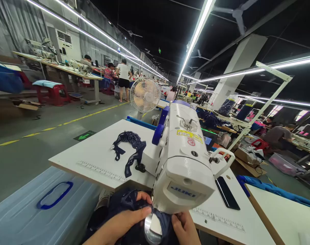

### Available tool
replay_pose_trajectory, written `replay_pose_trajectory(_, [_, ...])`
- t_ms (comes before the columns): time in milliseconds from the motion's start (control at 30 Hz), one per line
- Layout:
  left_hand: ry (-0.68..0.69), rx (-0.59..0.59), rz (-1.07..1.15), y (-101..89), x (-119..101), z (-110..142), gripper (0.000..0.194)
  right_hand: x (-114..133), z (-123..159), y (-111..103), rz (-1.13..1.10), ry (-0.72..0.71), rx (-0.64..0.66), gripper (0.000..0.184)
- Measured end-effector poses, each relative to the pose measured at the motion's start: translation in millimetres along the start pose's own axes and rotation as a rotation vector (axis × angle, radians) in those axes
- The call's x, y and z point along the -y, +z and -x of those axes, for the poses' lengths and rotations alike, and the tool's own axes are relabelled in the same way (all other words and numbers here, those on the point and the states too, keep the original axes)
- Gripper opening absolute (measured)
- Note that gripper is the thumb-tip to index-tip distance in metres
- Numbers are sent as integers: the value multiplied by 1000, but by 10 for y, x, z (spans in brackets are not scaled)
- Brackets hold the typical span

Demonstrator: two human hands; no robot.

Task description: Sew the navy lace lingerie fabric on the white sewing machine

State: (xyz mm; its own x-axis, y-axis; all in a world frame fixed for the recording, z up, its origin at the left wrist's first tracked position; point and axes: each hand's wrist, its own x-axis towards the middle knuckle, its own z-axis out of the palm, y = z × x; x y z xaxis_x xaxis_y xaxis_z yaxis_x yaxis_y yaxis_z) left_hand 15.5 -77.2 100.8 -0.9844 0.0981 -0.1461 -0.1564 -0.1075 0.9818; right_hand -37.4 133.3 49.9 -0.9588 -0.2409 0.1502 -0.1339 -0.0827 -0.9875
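Note:
A white sewing machine (189, 170) with a blue handwheel stands on the table before me. Dark navy fabric (125, 200) hangs around its narrow metal arm end (153, 229), under the machine head. On the left of the arm, my left hand (134, 214) pinches the fabric between thumb and fingers. My right hand (184, 226) grips the same cloth on the right side, close below the head. The needle area is hidden behind the head. A bunched strip of navy mesh fabric (134, 141) lies on the tabletop left of the machine.
The white tabletop (93, 153) carries a printed ruler along its edge. A black phone (227, 193) lies right of the machine. A lidded plastic bin (42, 200) stands at lower left. Behind the table is a fan (145, 94); other people work at machines farther off.

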Motion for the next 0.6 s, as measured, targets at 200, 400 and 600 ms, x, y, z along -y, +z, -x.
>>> replay_pose_trajectory(200, [10,29,109,-94,67,94,38,64,2,1,6,7,25,39])
replay_pose_trajectory(400, [51,77,115,-178,113,179,34,140,17,45,40,-8,59,45])
replay_pose_trajectory(600, [99,162,-5,-169,64,287,29,73,24,50,49,20,-19,54])
